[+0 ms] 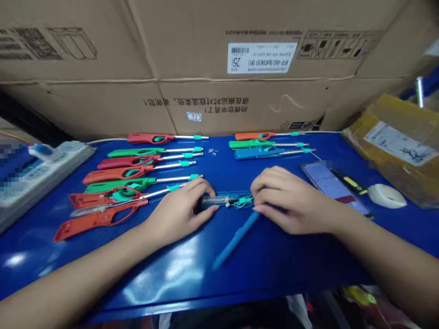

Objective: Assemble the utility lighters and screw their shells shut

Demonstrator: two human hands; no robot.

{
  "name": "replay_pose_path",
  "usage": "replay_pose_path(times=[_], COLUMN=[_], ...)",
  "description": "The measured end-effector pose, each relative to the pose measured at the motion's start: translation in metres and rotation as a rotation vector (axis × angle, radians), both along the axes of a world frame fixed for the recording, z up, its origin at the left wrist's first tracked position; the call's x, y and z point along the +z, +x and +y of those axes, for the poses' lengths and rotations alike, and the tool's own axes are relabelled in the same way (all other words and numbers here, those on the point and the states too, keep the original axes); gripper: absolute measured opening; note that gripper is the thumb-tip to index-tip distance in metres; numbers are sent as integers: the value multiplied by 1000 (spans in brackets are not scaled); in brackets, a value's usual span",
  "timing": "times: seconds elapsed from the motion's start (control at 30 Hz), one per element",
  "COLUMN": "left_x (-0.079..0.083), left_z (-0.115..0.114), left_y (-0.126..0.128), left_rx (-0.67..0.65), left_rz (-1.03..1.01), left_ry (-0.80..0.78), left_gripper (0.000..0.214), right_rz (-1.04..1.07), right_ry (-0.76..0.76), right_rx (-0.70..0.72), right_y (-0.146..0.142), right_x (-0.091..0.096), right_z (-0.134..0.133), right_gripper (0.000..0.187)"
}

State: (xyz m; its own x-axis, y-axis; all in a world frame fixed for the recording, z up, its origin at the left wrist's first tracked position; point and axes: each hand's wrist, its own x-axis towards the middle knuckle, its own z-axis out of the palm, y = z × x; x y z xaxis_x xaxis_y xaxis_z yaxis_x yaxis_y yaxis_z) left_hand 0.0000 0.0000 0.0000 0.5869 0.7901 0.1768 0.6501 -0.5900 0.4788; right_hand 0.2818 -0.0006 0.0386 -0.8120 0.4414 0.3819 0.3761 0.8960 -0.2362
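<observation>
A blue gas lighter lies opened between my hands, its shell in halves. In one half [236, 193] sit a clear fuel tank [214, 200], thin wires and a turquoise trigger [244, 201]. My left hand [187, 203] curls its thumb and fingers around the tank end. My right hand [291, 198] closes over the trigger end, fingertips pinched by the wires and hiding what runs beneath. From under its thumb the other blue shell half [235, 242] slants down toward me, slightly blurred. Left of my left hand lies an opened orange lighter [96, 221], its clear tank and metal tube exposed.
Several red, green and orange lighters [120, 174] lie in a column at left. Three more [257, 143] lie at back right. A phone [329, 183], yellow cutter [353, 185] and white tape roll [387, 195] are at right. A power strip [51, 173] edges the left; a cardboard box [137, 105] stands behind.
</observation>
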Motion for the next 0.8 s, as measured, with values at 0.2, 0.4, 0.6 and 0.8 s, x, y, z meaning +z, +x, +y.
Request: replay_pose_path(times=[0.2,0.4,0.6,0.8], left_x=[-1,2,5,5], left_z=[2,0,-5,-5], left_y=[-2,-1,-3,-2], left_rx=[-5,-17,-62,-102], left_rz=[-48,-153,-211,-235], left_ry=[12,55,141,168], left_gripper=[13,12,12,13], right_rz=[-233,-112,-117,-65], right_ry=[-53,-5,-18,-44], right_rx=[89,-171,-309,-222], right_y=[-10,-11,-6,-10], right_x=[-9,-14,-13,-18], right_z=[-11,-7,1,1], right_gripper=[21,17,14,16])
